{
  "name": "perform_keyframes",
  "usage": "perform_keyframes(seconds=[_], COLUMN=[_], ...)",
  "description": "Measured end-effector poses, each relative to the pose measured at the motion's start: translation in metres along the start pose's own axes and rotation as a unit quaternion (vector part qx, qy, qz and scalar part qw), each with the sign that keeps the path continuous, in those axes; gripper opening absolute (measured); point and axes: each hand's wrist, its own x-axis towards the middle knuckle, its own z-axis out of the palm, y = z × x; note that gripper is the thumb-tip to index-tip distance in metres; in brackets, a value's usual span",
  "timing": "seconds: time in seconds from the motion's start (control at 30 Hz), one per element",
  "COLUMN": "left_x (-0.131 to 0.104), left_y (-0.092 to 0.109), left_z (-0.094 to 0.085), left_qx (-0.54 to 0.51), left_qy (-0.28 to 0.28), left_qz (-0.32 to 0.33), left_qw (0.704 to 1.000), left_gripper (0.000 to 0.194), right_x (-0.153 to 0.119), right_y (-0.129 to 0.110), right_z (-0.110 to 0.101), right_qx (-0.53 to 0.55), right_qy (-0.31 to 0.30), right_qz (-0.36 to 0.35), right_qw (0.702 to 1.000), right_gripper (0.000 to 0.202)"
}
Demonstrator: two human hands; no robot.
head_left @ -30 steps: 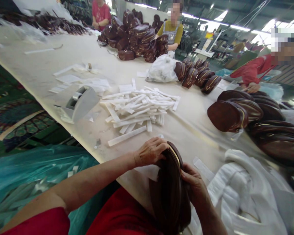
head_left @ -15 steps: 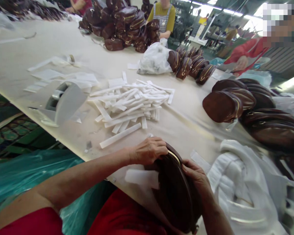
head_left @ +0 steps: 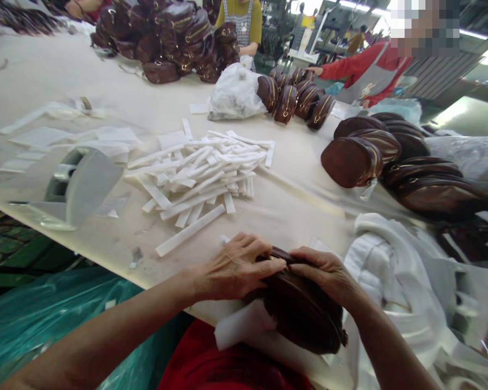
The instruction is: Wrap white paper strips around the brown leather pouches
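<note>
A dark brown leather bag (head_left: 305, 311) with a zipper along its edge is tilted at the table's front edge, close to my body. My left hand (head_left: 244, 265) grips its upper left rim, thumb lying along the zipper. On the other side, my right hand (head_left: 323, 271) is closed around the upper right edge, thumb near the zipper. A white sheet-like strip (head_left: 246, 322) sticks out from under the bag's left side. Beyond my hands lies a heap of white strips (head_left: 211, 173), with one loose strip (head_left: 190, 230) nearest me.
A tape dispenser (head_left: 79, 187) stands at left. Finished-looking brown bags (head_left: 352, 160) lie at right, with a large pile (head_left: 174, 40) at the back. Rolled white material (head_left: 374, 271) sits right of my hands. A co-worker in red (head_left: 358, 70) reaches toward small bags (head_left: 287, 103).
The bag has tipped lower and flatter, and my left thumb now lies over the zipper. My view has shifted rightward. The co-worker in red has stretched an arm toward the small bags.
</note>
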Motion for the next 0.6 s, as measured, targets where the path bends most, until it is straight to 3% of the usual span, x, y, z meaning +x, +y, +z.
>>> perform_keyframes(seconds=[0.03, 0.1, 0.17, 0.23, 0.37, 0.47, 0.6], left_x=[0.002, 0.003, 0.003, 0.001, -0.002, -0.001, 0.001], left_y=[0.003, 0.009, 0.012, 0.014, 0.019, 0.025, 0.033], left_z=[0.001, 0.005, 0.007, 0.01, 0.017, 0.02, 0.019], left_qx=[0.029, 0.064, 0.08, 0.083, 0.053, 0.036, 0.041], left_qy=[-0.002, -0.005, -0.009, -0.014, 0.008, 0.016, 0.002], left_qz=[0.021, 0.049, 0.054, 0.04, 0.004, -0.035, -0.061], left_qw=[0.999, 0.997, 0.995, 0.996, 0.999, 0.999, 0.997], left_gripper=[0.025, 0.018, 0.014, 0.013, 0.018, 0.024, 0.022], right_x=[-0.003, -0.012, -0.027, -0.043, -0.065, -0.067, -0.066], right_y=[0.0, -0.001, 0.0, 0.001, 0.008, 0.016, 0.023], right_z=[0.002, 0.008, 0.018, 0.032, 0.06, 0.065, 0.055], right_qx=[-0.049, -0.173, -0.302, -0.394, -0.504, -0.517, -0.472], right_qy=[0.012, 0.096, 0.2, 0.256, 0.305, 0.338, 0.342], right_qz=[-0.033, -0.114, -0.202, -0.262, -0.254, -0.231, -0.21], right_qw=[0.998, 0.974, 0.91, 0.843, 0.767, 0.752, 0.785], right_gripper=[0.02, 0.02, 0.021, 0.023, 0.026, 0.017, 0.015])
